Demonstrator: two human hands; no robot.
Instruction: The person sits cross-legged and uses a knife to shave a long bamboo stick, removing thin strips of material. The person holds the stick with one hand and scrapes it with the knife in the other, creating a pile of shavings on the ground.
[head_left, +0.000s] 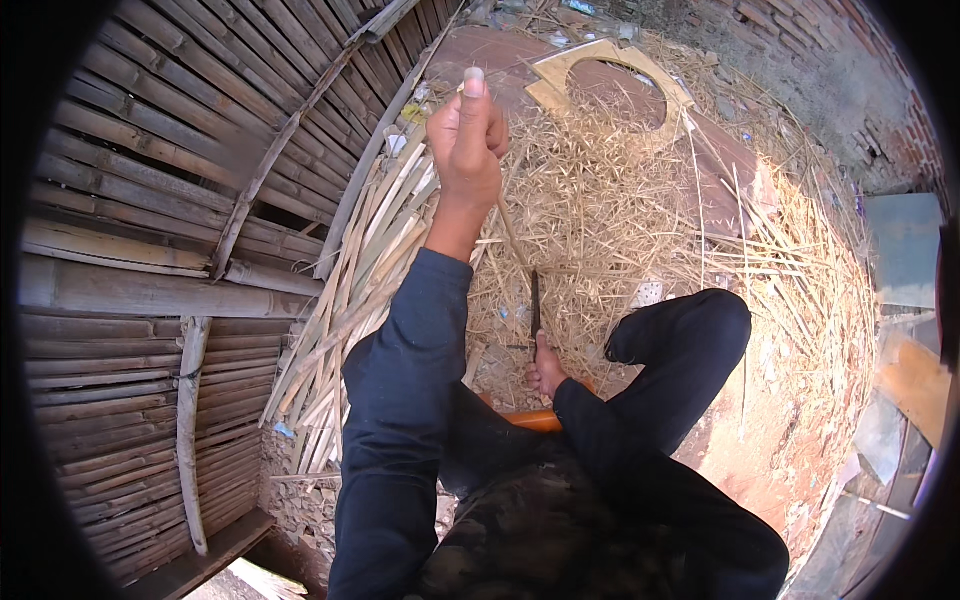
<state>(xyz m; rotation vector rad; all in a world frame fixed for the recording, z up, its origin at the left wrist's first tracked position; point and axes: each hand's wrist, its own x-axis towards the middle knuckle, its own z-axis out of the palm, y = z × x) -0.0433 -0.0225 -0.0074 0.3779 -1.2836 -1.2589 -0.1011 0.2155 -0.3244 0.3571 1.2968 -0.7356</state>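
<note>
My left hand (467, 150) is raised in front of me, its fingers closed in a fist with the thumb pointing away. It grips a thin bamboo strip (512, 234) that slants back toward me from below the fist. Lower down, near my bent knee, my right hand (546, 370) is wrapped round a knife, whose handle is hidden in the fingers. The dark, narrow knife blade (535, 300) points away from me, and its tip meets or crosses the strip; contact is hard to make out. Curled bamboo shavings (600, 180) lie thickly beneath both hands.
A slatted bamboo wall (150, 290) rises on the left, with long split bamboo strips (345, 300) heaped along it. Farther off lies a pale board with a round hole (550, 92). A brick wall (820, 60) and a grey panel (903, 250) stand at the right.
</note>
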